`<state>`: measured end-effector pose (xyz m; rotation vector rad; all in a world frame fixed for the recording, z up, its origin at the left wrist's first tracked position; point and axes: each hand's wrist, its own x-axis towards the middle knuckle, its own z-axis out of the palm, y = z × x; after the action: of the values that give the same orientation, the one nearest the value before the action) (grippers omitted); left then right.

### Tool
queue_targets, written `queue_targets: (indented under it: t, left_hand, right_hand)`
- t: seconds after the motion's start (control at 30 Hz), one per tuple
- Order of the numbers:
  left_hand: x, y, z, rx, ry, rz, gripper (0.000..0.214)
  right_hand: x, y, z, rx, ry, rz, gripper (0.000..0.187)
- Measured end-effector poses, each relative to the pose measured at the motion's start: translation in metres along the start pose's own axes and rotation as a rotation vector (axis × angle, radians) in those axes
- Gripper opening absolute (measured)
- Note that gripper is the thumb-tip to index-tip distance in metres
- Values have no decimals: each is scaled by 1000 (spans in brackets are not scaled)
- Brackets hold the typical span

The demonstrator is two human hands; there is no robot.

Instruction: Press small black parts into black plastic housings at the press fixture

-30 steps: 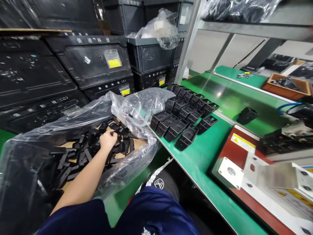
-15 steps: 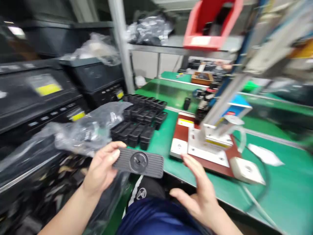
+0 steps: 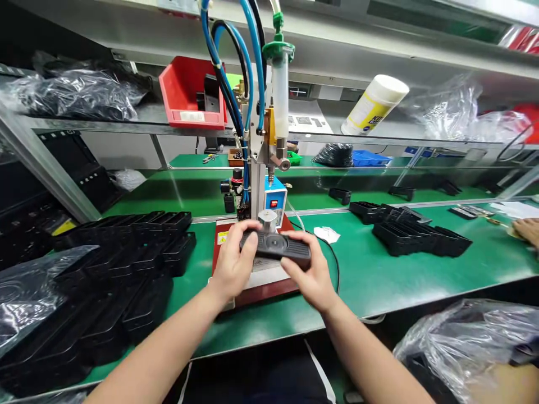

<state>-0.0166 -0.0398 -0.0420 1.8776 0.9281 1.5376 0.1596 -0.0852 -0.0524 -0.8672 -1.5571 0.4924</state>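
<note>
Between my two hands is a long black plastic housing (image 3: 275, 245) with a ribbed face and a round recess in its middle. My left hand (image 3: 236, 255) grips its left end, thumb on top. The right end is held by my right hand (image 3: 309, 269), thumb along the near edge. Just behind the housing stands the round metal holder (image 3: 268, 217) of a bench press (image 3: 256, 168) with a brown base; whether the housing touches it I cannot tell. Above hangs a clear syringe (image 3: 280, 95) with a green cap.
Black housings (image 3: 143, 303) stand in rows at left, and more black housings (image 3: 416, 230) lie at right. A red bin (image 3: 191, 95) and a white-and-yellow canister (image 3: 374, 105) are on the shelf. Another person's hand (image 3: 528, 230) shows at the far right edge.
My view has swung right to face the press. The housing has moved from the left to the front of it. My right hand, open and apart before, now grips the housing's right end.
</note>
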Motion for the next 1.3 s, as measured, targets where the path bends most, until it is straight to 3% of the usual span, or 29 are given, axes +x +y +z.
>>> queue_targets:
  t: [0.07,0.17,0.37,0.47,0.77,0.87,1.03,1.17,1.3]
  left_hand:
    - [35,-3,7,-89,32,27,36]
    - [74,-20,14,-285,-15,-51,39]
    - [101,-52,22,-495,-77,-169,33]
    - [104,-58,24,-532,-85,-186,34]
    - [101,-79,29,-458,-109,-125,40]
    - [94,-72,28,-326,-28,-67,41]
    - [73,-51,30,-66,238,-16,39]
    - [66,-44,35,13,329,-12,38]
    - [70,-43,41,26,373,-39,35]
  right_hand:
    - [33,3,-1,26,50,-17,35]
    - [60,12,6,-19,140,-30,34]
    - [56,21,33,-236,279,-173,24]
    - [53,20,39,-276,292,-232,22]
    - [45,34,43,-280,313,-214,24]
    - [47,47,33,-179,239,-212,26]
    - [62,59,6,110,-28,-36,31]
    - [69,57,-2,229,-48,60,35]
    - [71,57,-6,212,-75,106,36]
